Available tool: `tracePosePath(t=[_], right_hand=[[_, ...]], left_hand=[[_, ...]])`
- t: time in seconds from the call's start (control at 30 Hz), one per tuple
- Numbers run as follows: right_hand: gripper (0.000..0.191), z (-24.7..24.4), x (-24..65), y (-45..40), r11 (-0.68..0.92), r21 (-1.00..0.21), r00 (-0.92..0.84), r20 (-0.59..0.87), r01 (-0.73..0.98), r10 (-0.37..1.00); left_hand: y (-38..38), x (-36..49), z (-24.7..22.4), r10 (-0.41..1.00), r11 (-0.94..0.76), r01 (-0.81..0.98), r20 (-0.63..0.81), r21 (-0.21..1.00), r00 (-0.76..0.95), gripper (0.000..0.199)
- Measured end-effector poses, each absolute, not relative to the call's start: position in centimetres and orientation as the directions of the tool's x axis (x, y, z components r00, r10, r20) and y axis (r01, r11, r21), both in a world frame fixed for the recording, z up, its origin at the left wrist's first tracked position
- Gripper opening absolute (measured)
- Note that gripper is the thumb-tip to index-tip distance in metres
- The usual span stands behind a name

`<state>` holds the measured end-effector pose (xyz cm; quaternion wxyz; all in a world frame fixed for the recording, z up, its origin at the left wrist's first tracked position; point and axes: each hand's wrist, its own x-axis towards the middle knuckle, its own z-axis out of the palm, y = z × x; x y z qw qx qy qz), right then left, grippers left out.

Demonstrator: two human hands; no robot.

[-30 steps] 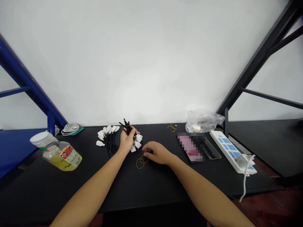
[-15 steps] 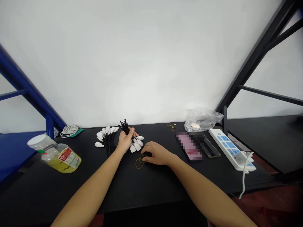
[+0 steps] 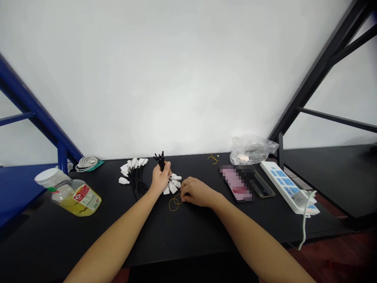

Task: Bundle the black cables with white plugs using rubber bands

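Black cable bundle [image 3: 160, 162] in the left hand [image 3: 160, 179]; jar label [image 3: 85, 195] illegible.

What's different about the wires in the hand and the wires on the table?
The black cable bunch in the left hand stands up, gripped; the table's cable bunch lies flat. The held bunch shows black tips on top; the table bunch shows fanned white plugs. Both have black cords and white plugs.
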<state>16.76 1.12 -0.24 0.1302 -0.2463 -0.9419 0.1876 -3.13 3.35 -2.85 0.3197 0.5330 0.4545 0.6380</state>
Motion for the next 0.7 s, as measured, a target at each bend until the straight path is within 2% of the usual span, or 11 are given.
tracePosePath(t=[0.17, 0.33, 0.47, 0.57, 0.67, 0.7], right_hand=[[0.009, -0.05, 17.19, 1.2, 0.798, -0.411, -0.844, 0.112, 0.441, 0.524], [0.004, 0.05, 16.93, 0.76, 0.8, -0.355, -0.833, 0.093, 0.484, 0.545], [0.006, 0.47, 16.92, 0.61, 0.794, -0.393, -0.828, 0.126, 0.465, 0.547], [0.013, 0.41, 17.05, 0.71, 0.803, -0.393, -0.847, 0.103, 0.448, 0.522], [0.003, 0.0, 17.01, 0.69, 0.81, -0.325, -0.843, 0.063, 0.489, 0.534], [0.006, -0.1, 16.97, 0.64, 0.809, -0.302, -0.838, 0.059, 0.504, 0.543]], left_hand=[[3.42, -3.71, -2.85, 0.859, -0.394, 0.086, 0.4, 0.915, -0.32, 0.043], [3.6, -3.97, -2.81, 0.912, -0.313, 0.169, 0.345, 0.935, -0.221, 0.039], [3.53, -4.24, -2.37, 0.902, -0.324, 0.227, 0.372, 0.918, -0.219, 0.035], [3.42, -4.11, -2.14, 0.91, -0.339, 0.141, 0.363, 0.93, -0.203, 0.038], [3.22, -3.5, -2.02, 0.945, -0.293, -0.014, 0.288, 0.956, -0.155, 0.042], [3.14, -3.25, -1.99, 0.951, -0.282, -0.056, 0.271, 0.958, -0.146, 0.044]])
